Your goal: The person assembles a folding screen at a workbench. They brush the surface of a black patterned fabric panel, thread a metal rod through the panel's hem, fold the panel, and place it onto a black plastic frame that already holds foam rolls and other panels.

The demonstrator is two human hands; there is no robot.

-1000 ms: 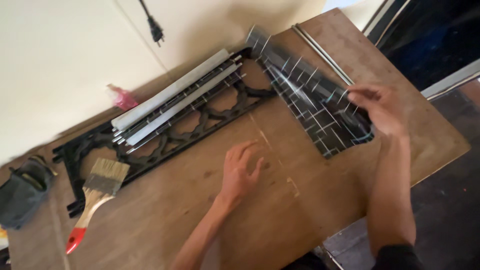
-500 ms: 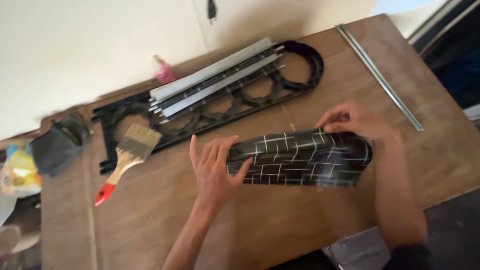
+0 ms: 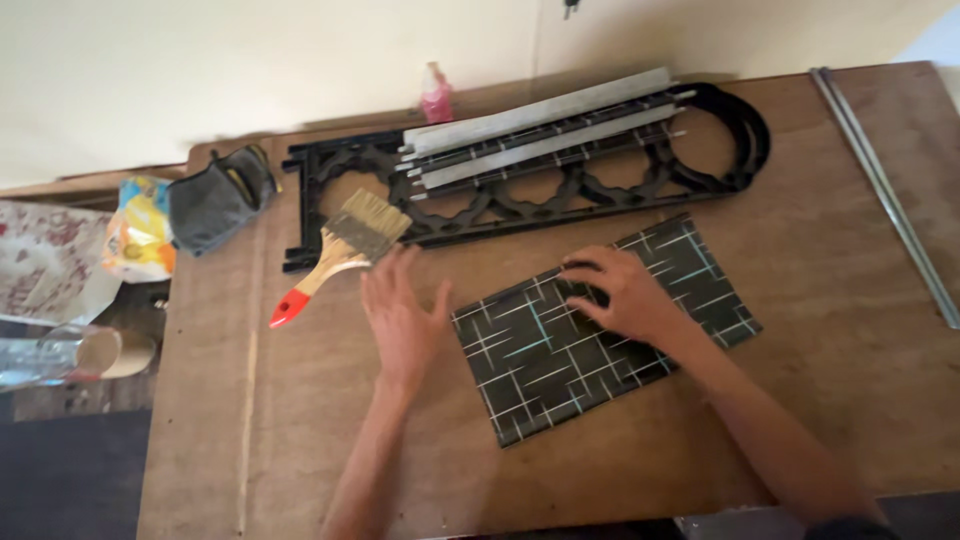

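The dark patterned sheet lies flat on the wooden bench, pinned there by the right hand, which presses down open-palmed. The left hand rests spread just beside the sheet's edge, gripping nothing, near a paintbrush leaning on a black frame.

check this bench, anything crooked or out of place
The dark patterned sheet under the right hand lies askew to the table edge. The paintbrush rests partly on the black frame. Nothing looks spilled or damaged.
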